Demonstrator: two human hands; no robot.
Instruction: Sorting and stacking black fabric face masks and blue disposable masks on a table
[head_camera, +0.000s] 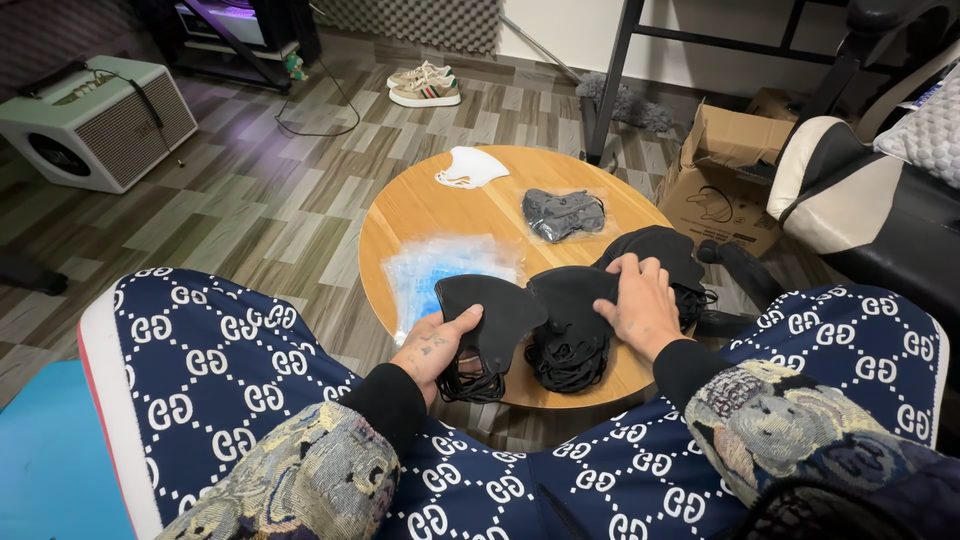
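Black fabric fills both hands. The left hand (432, 345) has its thumb on top and its fingers curled beneath one black face mask (490, 315), pinching it at the near edge of the round wooden table (420, 205), with the ear loops dangling below the palm. The right hand (640, 300) lies flat, fingers spread and pressed down on the pile of black masks (575, 330), touching it but not visibly gripping anything (whether a fingertip hooks a loop underneath cannot be told).

Outward from the hands, a clear packet of blue masks (440, 270) lies just beside the held mask, apparently unopened. Further back sit a sealed packet of grey masks (562, 213) and a single white mask (470, 166) near the far rim. An open cardboard box (725, 170) stands on the floor beyond the table.

Judging by how things lie, one mask is separated from the heap and in hand, while most of the black pile remains bunched and tangled, and the blue and grey packets look untouched; the work seems early, with much left.
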